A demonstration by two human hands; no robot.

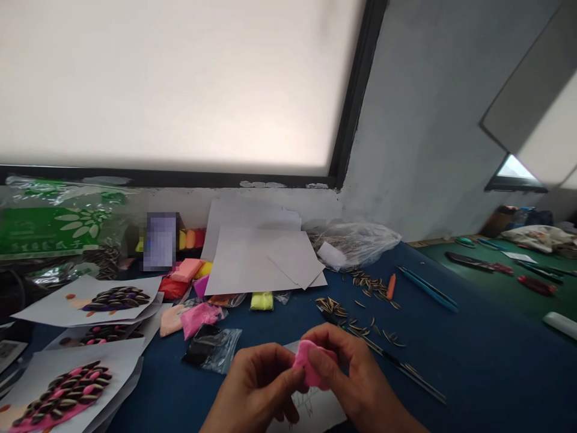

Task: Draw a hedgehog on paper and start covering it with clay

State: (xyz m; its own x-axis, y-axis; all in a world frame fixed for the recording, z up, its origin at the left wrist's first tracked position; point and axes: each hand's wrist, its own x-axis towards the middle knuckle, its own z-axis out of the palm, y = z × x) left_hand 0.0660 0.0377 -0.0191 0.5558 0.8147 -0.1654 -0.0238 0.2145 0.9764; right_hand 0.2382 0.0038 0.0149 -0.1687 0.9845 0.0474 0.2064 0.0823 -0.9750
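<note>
A lump of pink modelling clay (314, 364) is pinched between both hands, in the lower middle of the head view. My left hand (261, 388) grips its left edge with thumb and fingers. From the other side my right hand (347, 367) holds it, thumb pressed on the front. Beneath the hands lies a white sheet with a pencil drawing (322, 409), partly covered by them. Left of my hands rests a clear bag of black clay (211, 347). Packets of pink clay (198, 319) and yellow clay (262, 300) lie further back.
Finished seed-and-clay pictures (81, 382) are stacked at the left. Behind them stands a green seed bag (49, 228). Blank paper sheets (261, 258) lie against the wall. Loose sunflower seeds (333, 307), an orange stick (391, 287), blue tweezers (428, 288) and metal tweezers (406, 370) are to the right.
</note>
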